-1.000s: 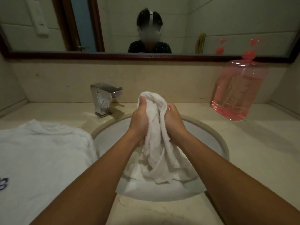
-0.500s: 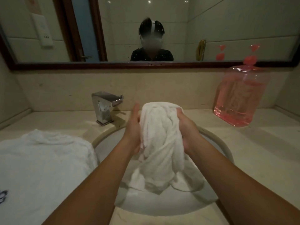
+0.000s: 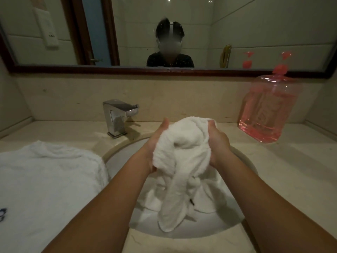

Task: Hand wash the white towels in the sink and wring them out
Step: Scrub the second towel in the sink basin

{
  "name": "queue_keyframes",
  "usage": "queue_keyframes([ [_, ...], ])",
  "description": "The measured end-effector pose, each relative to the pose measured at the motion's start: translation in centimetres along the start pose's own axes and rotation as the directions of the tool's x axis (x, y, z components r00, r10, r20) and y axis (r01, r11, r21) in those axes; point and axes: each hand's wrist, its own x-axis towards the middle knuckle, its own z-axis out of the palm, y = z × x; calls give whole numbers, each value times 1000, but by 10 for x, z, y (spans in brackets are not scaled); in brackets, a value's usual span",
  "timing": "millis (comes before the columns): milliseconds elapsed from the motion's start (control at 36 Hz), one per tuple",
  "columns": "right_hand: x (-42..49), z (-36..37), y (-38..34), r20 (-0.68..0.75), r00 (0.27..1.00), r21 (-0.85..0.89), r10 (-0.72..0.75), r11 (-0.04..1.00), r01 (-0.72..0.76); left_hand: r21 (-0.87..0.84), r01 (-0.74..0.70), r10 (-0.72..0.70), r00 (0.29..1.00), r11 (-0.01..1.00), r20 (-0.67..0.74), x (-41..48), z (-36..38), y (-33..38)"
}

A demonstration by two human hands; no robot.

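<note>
A white towel [image 3: 184, 154] is bunched between both of my hands above the round sink [image 3: 244, 161]. My left hand [image 3: 155, 143] presses its left side and my right hand [image 3: 218, 143] grips its right side. The towel's lower part hangs down in folds into the basin. A second white towel [image 3: 47, 183] lies spread on the counter to the left of the sink, partly over the rim.
A square chrome faucet [image 3: 116, 117] stands behind the sink at the left. A clear bottle of pink liquid [image 3: 268, 110] with a pump sits on the beige counter [image 3: 291, 170] at the back right. A dark-framed mirror [image 3: 164, 70] runs along the wall.
My hands have spread apart on the towel, so the bunch between them is wider and rounder. The view has tilted slightly upward, showing more mirror.
</note>
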Motion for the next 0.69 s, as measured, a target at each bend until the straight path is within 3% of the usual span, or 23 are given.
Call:
queue_keyframes([
  [83,1,1,9,1,947,-298,-321,904,307,-103,-52,41,993,993,-109,6,-12,7],
  [167,-14,13,17,56,915,-372,-399,842,390,-200,-63,11,968,978,-250,10,-19,2],
  [194,-19,21,20,81,927,-369,-367,853,370,-178,-82,13,934,981,-357,15,-19,-4],
  [250,-35,40,27,167,956,-327,-243,901,286,58,-187,181,750,981,-637,21,-14,-11],
  [278,-44,48,30,202,961,-280,-187,930,239,194,-202,280,660,960,-697,20,-10,-12],
  [333,-56,58,33,220,962,-171,-159,965,198,275,-230,359,619,933,-698,20,-6,-12],
  [389,-55,60,29,169,955,-142,-244,953,269,281,-274,393,630,920,-670,19,-4,-13],
  [444,-44,57,20,92,947,-151,-308,936,319,278,-291,402,684,915,-609,21,5,-16],
  [528,-31,53,15,36,967,-112,-251,961,253,309,-273,406,724,911,-558,26,22,-22],
  [639,-43,45,23,149,944,-155,-293,936,315,387,-262,462,618,884,-636,34,10,-15],
  [694,-45,46,27,186,930,-144,-318,927,346,393,-273,474,604,878,-640,32,4,-12],
])
